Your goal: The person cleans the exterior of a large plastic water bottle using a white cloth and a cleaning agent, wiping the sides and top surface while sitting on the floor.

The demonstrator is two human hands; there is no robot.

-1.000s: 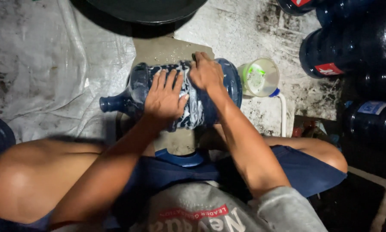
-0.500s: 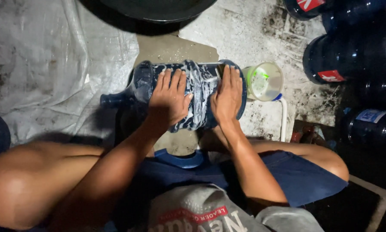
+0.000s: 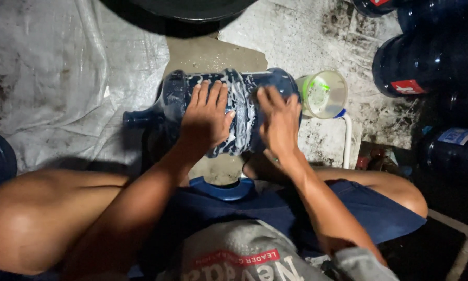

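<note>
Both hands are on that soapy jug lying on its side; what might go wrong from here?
1. The blue water jug is coated in suds and lies on its side, so it may slip or roll under the left hand and right hand.
2. The small clear cup stands right by the jug's base; a roll could tip it.

Single head-worn view, looking steeply down from close above the person's lap and forearms onto the wet floor (image 3: pixel 317 36); no second view to overlap
</note>
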